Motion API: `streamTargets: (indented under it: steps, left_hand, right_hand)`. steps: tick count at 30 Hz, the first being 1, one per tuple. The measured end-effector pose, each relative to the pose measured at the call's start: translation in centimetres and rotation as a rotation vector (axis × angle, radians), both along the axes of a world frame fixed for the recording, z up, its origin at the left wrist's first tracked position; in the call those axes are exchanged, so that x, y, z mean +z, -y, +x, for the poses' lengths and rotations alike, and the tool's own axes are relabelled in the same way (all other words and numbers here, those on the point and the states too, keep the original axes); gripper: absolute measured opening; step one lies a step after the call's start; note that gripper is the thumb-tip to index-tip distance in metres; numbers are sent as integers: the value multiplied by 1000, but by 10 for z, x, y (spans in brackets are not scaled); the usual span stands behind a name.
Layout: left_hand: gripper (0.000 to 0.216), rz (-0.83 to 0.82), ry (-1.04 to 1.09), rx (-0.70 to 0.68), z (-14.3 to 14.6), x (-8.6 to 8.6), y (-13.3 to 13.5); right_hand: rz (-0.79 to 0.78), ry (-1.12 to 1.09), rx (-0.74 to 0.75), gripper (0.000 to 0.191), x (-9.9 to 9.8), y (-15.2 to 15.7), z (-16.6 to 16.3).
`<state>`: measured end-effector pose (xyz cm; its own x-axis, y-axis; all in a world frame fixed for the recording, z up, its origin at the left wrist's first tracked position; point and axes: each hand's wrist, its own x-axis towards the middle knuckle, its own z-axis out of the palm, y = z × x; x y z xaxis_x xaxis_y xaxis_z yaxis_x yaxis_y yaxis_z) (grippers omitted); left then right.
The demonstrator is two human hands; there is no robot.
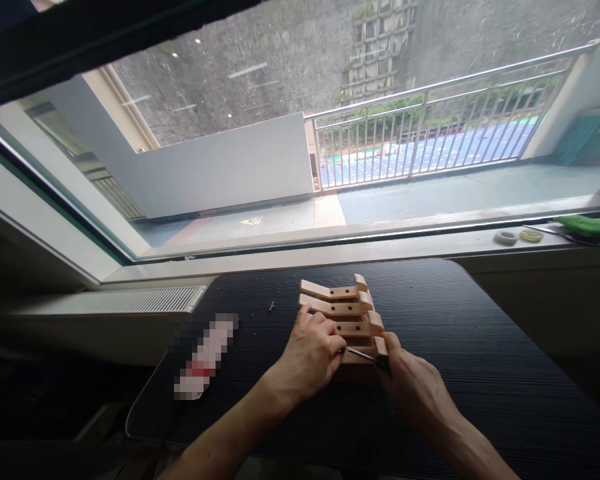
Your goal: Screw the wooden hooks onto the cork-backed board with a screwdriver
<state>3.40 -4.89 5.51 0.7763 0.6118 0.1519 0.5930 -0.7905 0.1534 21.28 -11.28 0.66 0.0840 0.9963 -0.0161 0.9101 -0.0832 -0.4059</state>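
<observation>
A light wooden rack of several hooked pegs [341,308] lies on the black table [480,333], just in front of me. My left hand [311,357] rests on its near left part, fingers curled down over the wood. My right hand [410,380] is closed around the dark handle of a thin screwdriver [363,355]. The metal shaft points left, toward my left fingers, at the nearest peg. A small dark screw [271,306] lies loose on the table left of the rack.
A blurred white and red object [206,357] lies at the table's left. Beyond the table is a radiator grille [130,300] and a windowsill with two tape rolls [517,236] and a green object [587,227] at the far right.
</observation>
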Motion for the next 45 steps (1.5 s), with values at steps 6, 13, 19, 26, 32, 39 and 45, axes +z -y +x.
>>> streamTargets:
  steps: [6,13,19,26,32,39,45]
  left_hand:
    - [9,-24,39,36,-4,-1,2]
    - [8,-31,33,51,-3,-1,6]
    - [20,-6,36,77,2,-5,7]
    - [12,23,56,81,0,-5,7]
    - [10,11,71,87,-4,-5,8]
    - [10,-4,70,88,-3,-7,7]
    - [11,10,30,102,1,-8,6]
  right_hand:
    - [8,8,-5,21,-2,1,0]
    - [13,9,6,21,-5,0,2]
    - [-9,6,0,21,-5,-1,1]
    - [4,18,-19,17,-2,0,0]
    - [75,6,-24,14,-3,1,-1]
    - [29,57,-3,21,-4,1,0]
    - [25,72,-6,20,-2,2,-1]
